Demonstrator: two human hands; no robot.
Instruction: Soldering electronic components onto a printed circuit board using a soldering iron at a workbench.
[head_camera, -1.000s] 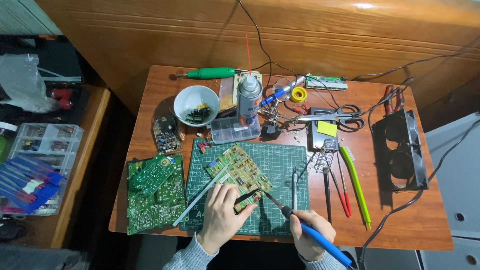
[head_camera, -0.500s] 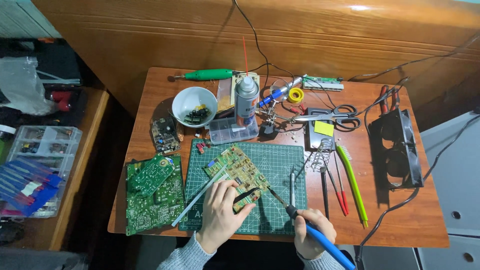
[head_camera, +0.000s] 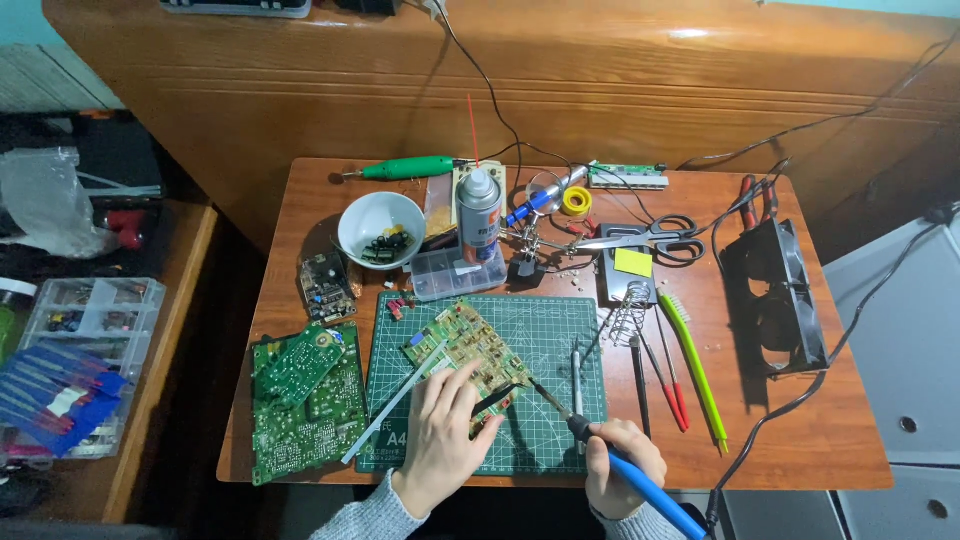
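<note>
Blue soldering iron (head_camera: 640, 480) in right hand's (head_camera: 622, 465) closed grip, tip touching circuit board (head_camera: 468, 350).

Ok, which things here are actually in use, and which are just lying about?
In use:
left hand
black tweezers
small green circuit board
right hand
blue-handled soldering iron
green cutting mat

Lying about:
white bowl
spray can
scissors
black fan
large green circuit board
</note>
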